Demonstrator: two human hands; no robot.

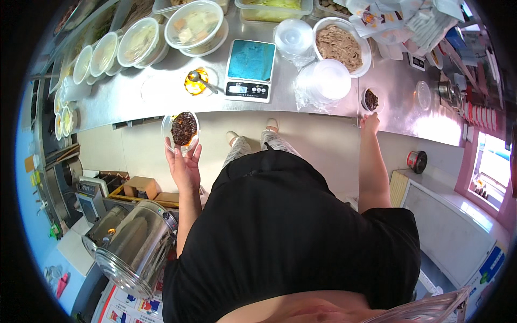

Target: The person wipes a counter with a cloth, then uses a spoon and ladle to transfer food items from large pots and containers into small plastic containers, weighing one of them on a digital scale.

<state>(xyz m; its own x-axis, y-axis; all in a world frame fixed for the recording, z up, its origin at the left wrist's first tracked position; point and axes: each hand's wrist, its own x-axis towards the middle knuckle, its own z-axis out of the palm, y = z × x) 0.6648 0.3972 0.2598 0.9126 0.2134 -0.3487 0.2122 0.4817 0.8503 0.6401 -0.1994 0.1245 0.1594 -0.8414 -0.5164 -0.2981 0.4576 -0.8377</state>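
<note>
My left hand (185,165) holds up a clear plastic cup (183,131) of dark, oily sauce, just off the counter's front edge. Far to the right, my right hand (370,122) has its fingers at the near rim of a small cup (370,100) with dark contents, which rests on the steel counter. A metal spoon (205,82) lies across a small dish of orange oil (196,87). Beside it sits a digital kitchen scale (250,70) with a blue top. To the scale's right are stacked clear plastic lids (332,79) and a white bowl of shredded meat (342,46).
Lidded bowls of food (194,26) line the counter's back left. A tub of sliced greens (274,8) stands at the back. A round lid (423,95) lies at the right. Behind me are a large steel drum (137,238) and a white chest (448,230).
</note>
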